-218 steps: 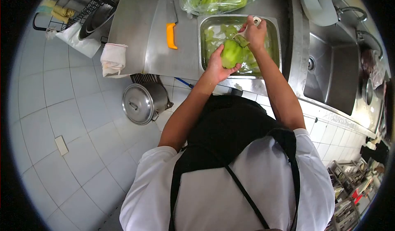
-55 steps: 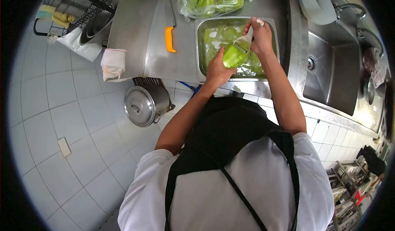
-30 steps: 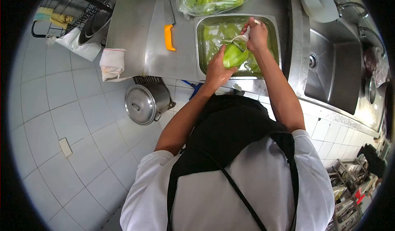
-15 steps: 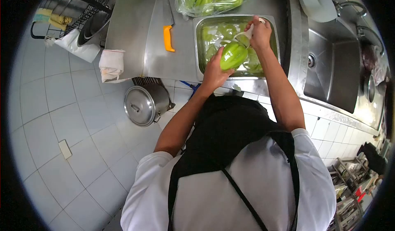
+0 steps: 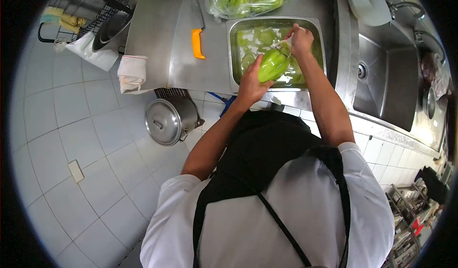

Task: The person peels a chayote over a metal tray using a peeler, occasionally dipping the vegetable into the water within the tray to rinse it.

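Note:
My left hand (image 5: pixel 251 84) is wrapped round the lower left side of a bright green chayote (image 5: pixel 274 66), tilted over a metal pan (image 5: pixel 231 53). Closed around a small white hand tool (image 5: pixel 286 42), my right hand (image 5: pixel 301 41) is by the chayote's upper end. The tool's tip is too small to make out, and most of its handle is hidden in my fist. Several pale green pieces (image 5: pixel 264 35) lie in water in the pan.
Left of the pan lies an orange-handled knife (image 5: pixel 197 43). A clear bag of chayotes (image 5: pixel 260 3) is behind it. The sink (image 5: pixel 381 77) is to the right; a folded cloth (image 5: pixel 132 71) hangs at the counter's left edge. A lidded pot (image 5: pixel 163 121) stands on the floor.
My right hand has moved slightly down with the white tool, and the chayote has tipped a little in my left hand. The view has shifted slightly.

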A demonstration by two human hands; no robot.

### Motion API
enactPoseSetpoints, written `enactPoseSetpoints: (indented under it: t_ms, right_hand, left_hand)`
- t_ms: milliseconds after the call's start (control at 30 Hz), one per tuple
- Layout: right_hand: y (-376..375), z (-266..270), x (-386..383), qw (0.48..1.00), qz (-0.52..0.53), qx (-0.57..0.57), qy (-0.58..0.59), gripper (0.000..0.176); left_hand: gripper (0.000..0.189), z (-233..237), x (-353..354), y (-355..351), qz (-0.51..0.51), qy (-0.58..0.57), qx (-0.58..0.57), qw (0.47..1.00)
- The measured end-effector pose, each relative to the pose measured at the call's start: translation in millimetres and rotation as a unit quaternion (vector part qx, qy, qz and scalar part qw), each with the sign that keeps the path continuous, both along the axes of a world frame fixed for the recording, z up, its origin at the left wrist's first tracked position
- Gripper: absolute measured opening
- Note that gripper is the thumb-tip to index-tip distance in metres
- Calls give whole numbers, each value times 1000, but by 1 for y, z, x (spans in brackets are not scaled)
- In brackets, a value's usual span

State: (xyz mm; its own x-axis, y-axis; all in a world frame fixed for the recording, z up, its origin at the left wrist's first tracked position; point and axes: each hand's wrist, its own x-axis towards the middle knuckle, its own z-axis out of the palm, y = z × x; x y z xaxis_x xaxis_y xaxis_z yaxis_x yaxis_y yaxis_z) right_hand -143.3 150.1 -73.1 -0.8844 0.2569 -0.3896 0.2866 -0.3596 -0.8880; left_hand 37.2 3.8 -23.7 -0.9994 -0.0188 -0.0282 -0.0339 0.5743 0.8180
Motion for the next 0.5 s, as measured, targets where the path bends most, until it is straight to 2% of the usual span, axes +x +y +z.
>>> enactPoseSetpoints:
  t_ms: [33,133,233,367,500]
  right_hand:
    - [4,-1,-7,999,-11,42,24,21]
    - [6,8,-3,995,-12,52,87,24]
    - [1,39,-1,996,14,-10,93,24]
    - [-10,38,11,988,94,-121,12,22]
    - [-12,34,17,990,74,-120,2,23]
  left_hand:
    - [93,1,1,1,-2,-1,-4,1000]
    - [91,2,5,3,-8,3,-5,1000]
    - [91,2,5,4,-9,28,1,1000]
    - [88,1,2,7,-16,55,-23,998]
    - [82,3,0,8,-23,30,-55,998]
